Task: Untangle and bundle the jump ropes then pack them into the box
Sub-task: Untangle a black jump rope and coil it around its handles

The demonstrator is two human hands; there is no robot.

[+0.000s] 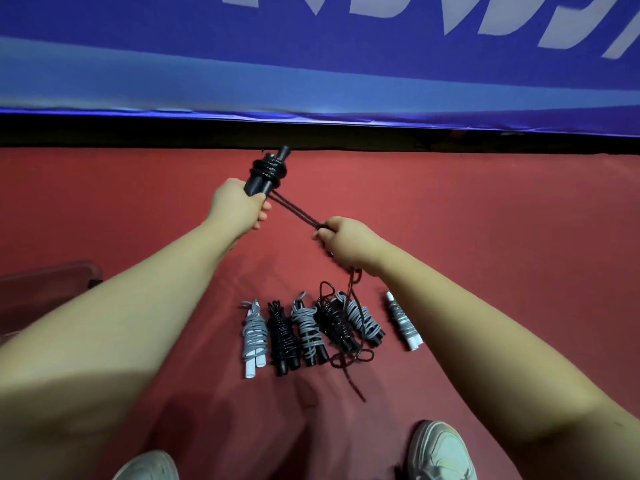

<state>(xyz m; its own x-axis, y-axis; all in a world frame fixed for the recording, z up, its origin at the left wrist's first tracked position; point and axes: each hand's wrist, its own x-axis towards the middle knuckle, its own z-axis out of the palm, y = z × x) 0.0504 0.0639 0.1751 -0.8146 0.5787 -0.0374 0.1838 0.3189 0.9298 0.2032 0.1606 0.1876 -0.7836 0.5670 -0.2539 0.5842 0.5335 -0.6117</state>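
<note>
**Black jump-rope cord (296,210) drawn taut between two fists**

Gripped at their lower ends, a pair of black plastic handles (256,185) sits in the left hand (239,206), whose fingers are curled closed around them. The handles' free ends point toward 12 o'clock. Several glossy turns of the cord ring the handles just above the fist.

From those coils two strands run tight toward 4 o'clock into the right hand (349,245), which is clenched round them. Below that fist the cord drops slack toward 6 o'clock. It ends in a loose tail of loops (349,358) lying on the red floor (485,220), partly across the wound bundles.

Six wound bundles lie in a row on the floor, at 6 o'clock from the hands:

- first from the 9 o'clock end, a grey-cord bundle on white handles (254,336)
- next, an all-black bundle (282,337)
- a grey-cord bundle on black handles (308,330)
- a second all-black bundle (334,323), under the slack cord
- a second grey-on-black bundle (363,320)
- set slightly apart at the 3 o'clock end, a second grey-on-white bundle (403,322)

Two pale sneakers (440,452) stand at 6 o'clock along the frame's lower edge. A blue banner with white lettering (311,46) spans the 12 o'clock side. A dark red rounded object (48,278) shows at 9 o'clock, partly behind the left forearm; I cannot tell what it is.
</note>
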